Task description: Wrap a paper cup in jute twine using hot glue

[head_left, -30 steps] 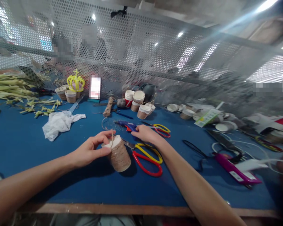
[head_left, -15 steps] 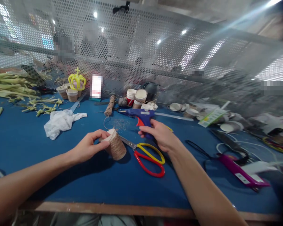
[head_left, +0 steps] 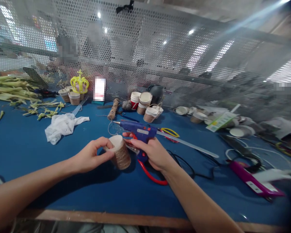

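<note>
A small white-lined cup wrapped in brown twine (head_left: 122, 156) is tilted over the blue table, its rim pinched by my left hand (head_left: 93, 153). My right hand (head_left: 150, 149) grips a blue glue gun (head_left: 137, 129) whose nozzle points left, just above and behind the cup. A clear glue stick (head_left: 189, 144) sticks out of the gun's back. Beneath the gun and right hand lie scissors with a red handle loop (head_left: 151, 176), mostly covered. A thin strand of twine (head_left: 109, 128) curls behind the cup, near the nozzle.
A twine bundle (head_left: 113, 109), wrapped cups (head_left: 150, 114) and a lit phone (head_left: 99, 89) stand along the perforated screen. White cloth (head_left: 61, 127) and green husks (head_left: 12, 88) lie left. A purple power strip (head_left: 253, 179) with cables and more cups are at the right.
My right hand has brought the glue gun down and left, closer to the cup, now covering part of the scissors. My left hand has tipped the cup slightly, showing more of its opening.
</note>
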A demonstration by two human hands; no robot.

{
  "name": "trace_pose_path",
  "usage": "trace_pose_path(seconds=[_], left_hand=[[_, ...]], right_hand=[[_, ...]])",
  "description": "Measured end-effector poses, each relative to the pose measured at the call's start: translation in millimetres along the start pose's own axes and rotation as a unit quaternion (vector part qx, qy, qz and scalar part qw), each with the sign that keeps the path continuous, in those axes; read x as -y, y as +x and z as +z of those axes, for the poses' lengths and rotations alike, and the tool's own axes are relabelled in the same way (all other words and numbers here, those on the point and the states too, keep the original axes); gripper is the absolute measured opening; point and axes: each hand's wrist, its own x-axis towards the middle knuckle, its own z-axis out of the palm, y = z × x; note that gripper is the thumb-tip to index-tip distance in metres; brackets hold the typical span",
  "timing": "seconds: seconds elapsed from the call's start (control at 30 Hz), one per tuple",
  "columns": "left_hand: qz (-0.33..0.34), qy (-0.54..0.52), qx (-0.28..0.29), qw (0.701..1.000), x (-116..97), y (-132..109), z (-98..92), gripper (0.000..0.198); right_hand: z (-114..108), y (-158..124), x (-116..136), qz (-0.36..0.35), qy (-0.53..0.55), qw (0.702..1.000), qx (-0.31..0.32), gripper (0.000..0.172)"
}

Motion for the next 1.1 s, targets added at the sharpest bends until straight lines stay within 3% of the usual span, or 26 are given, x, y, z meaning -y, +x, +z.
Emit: trace_pose_path(seconds=[0.23, 0.43, 0.57, 0.7, 0.8, 0.97, 1.1], left_hand=[[0.078, 0.008, 0.059, 0.995, -7.6, -3.9, 1.8, 0.013], [0.124, 0.103, 0.023, 0.987, -11.6, -7.1, 0.4, 0.010], [0.163, 0.169, 0.051, 0.971, -14.9, -8.7, -1.7, 0.009], [0.159, 0.173, 0.094, 0.967, -16.6, -7.7, -4.1, 0.009], [0.157, 0.142, 0.088, 0.973, -15.6, -6.3, -5.4, 0.009], [0.123, 0.086, 0.070, 0.986, -10.8, -4.1, -6.6, 0.007], [0.086, 0.062, 0.051, 0.993, -7.3, -2.1, -6.6, 0.010]], right_hand=[[9.7, 10.5, 15.3, 0.025, 0.031, 0.998, 0.045, 0.017], [19.5, 22.1, 21.4, 0.025, 0.017, 0.997, 0.074, 0.019], [21.7, 25.1, 20.6, 0.027, 0.007, 0.997, 0.075, 0.017], [23.0, 24.9, 20.6, 0.047, 0.035, 0.995, 0.077, 0.017], [20.5, 21.7, 21.5, 0.028, 0.019, 0.998, 0.048, 0.016], [8.5, -0.2, 24.6, -0.056, -0.075, 0.995, -0.017, 0.021], [2.0, -25.2, 24.2, -0.048, -0.180, 0.982, -0.036, 0.020]])
